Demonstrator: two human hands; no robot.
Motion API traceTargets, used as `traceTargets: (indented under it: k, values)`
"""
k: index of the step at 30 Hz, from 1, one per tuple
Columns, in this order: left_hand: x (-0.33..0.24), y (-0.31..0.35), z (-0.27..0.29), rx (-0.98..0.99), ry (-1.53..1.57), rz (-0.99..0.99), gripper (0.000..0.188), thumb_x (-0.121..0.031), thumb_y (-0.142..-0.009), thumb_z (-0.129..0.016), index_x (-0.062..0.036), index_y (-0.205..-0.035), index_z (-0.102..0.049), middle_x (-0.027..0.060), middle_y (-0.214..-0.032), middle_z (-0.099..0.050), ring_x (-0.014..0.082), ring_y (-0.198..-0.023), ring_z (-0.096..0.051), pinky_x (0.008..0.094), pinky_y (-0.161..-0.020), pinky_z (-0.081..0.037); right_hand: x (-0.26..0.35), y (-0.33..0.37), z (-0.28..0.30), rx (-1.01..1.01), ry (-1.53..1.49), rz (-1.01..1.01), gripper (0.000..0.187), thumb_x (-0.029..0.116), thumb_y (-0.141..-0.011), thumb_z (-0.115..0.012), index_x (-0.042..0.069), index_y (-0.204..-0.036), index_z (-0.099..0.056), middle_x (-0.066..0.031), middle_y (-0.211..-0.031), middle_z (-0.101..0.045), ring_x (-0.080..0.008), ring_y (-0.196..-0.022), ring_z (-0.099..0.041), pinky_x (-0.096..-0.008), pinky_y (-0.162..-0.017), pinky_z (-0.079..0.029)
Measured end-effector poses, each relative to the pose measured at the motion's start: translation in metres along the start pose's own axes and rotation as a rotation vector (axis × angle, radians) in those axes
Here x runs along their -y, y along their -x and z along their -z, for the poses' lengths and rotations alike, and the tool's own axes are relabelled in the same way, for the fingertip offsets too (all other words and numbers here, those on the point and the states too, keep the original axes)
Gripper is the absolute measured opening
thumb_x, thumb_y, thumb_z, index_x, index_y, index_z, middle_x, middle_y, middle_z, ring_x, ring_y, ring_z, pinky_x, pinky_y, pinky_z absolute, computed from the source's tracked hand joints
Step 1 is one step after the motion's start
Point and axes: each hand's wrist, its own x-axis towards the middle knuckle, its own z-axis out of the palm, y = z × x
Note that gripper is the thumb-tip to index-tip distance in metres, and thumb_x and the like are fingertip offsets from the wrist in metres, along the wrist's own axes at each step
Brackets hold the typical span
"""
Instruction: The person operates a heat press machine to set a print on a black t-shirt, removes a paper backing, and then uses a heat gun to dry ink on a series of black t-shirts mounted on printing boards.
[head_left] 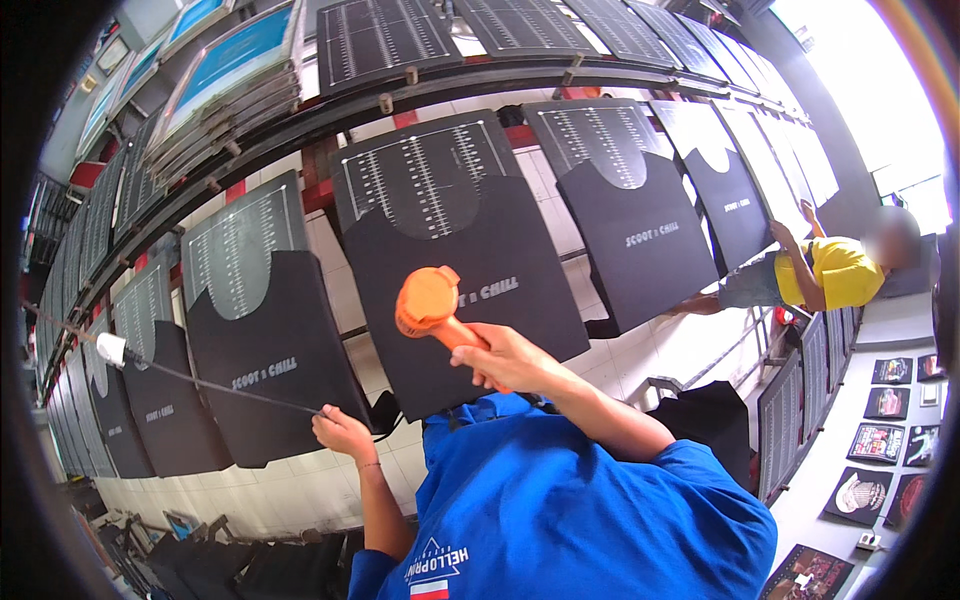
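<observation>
My right hand [508, 357] is wrapped round the handle of an orange hair dryer [428, 298]. The dryer is above a black T-shirt [445, 345] laid over a dark board [400, 150] with white ruled marks, and it partly covers the pale print on the chest. To the left, my left hand [343, 433] has its fingers closed on a black cord [235, 390]. This cord stretches up to a white connector [111, 349] at the far left. Beside my left hand lies another black T-shirt [265, 350] with the same pale print.
Several more boards with black shirts stand in a row either side. Behind runs a dark metal rail [450, 80], with stacked screen frames [235, 75] at the upper left. At the right, a person in a yellow shirt [838, 272] reaches over a board. Pictures [862, 495] hang on the right wall.
</observation>
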Motion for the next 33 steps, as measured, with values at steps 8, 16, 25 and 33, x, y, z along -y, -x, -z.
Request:
traceTargets:
  k: [8, 16, 25, 33]
  values:
    - [-0.008, 0.007, -0.003, -0.048, 0.045, 0.151, 0.054, -0.041, -0.104, -0.037, 0.0062, -0.085, -0.058, 0.0219, -0.082, -0.06, 0.0401, -0.08, -0.057, 0.0497, -0.075, -0.043, -0.035, 0.037, 0.116, 0.033, -0.406, 0.185, 0.068, 0.009, -0.083, -0.068, 0.002, -0.144, -0.038, -0.0069, -0.122, -0.06, -0.0107, -0.087, -0.059, -0.0247, -0.073, -0.05]
    - [-0.092, 0.089, 0.02, -0.119, 0.139, 0.311, 0.056, -0.04, -0.105, -0.038, 0.0109, -0.095, -0.058, 0.0234, -0.087, -0.063, 0.0384, -0.08, -0.059, 0.0458, -0.075, -0.046, -0.107, 0.115, 0.32, -0.206, -0.607, 0.138, 0.039, 0.012, -0.084, -0.069, 0.0, -0.118, -0.054, -0.0031, -0.078, -0.06, -0.0075, -0.055, -0.053, -0.0204, -0.042, -0.041]
    - [-0.289, 0.191, 0.027, -0.072, 0.447, 0.273, 0.048, -0.038, -0.105, -0.041, -0.0018, -0.073, -0.047, 0.002, -0.066, -0.043, 0.0138, -0.06, -0.04, 0.0313, -0.057, -0.035, -0.147, 0.173, 0.495, -0.368, -0.228, 0.107, 0.037, 0.032, -0.094, -0.064, 0.0, -0.108, -0.054, -0.0012, -0.066, -0.057, -0.0086, -0.055, -0.059, -0.0202, -0.045, -0.042]
    - [-0.355, 0.261, -0.018, 0.106, 0.496, 0.332, 0.047, -0.036, -0.105, -0.041, -0.0043, -0.071, -0.044, 0.0023, -0.064, -0.041, 0.0147, -0.057, -0.04, 0.0324, -0.055, -0.035, -0.167, 0.177, 0.533, -0.413, -0.191, 0.134, 0.035, 0.036, -0.096, -0.062, 0.003, -0.102, -0.053, -0.0014, -0.067, -0.057, -0.0081, -0.055, -0.059, -0.02, -0.044, -0.042]
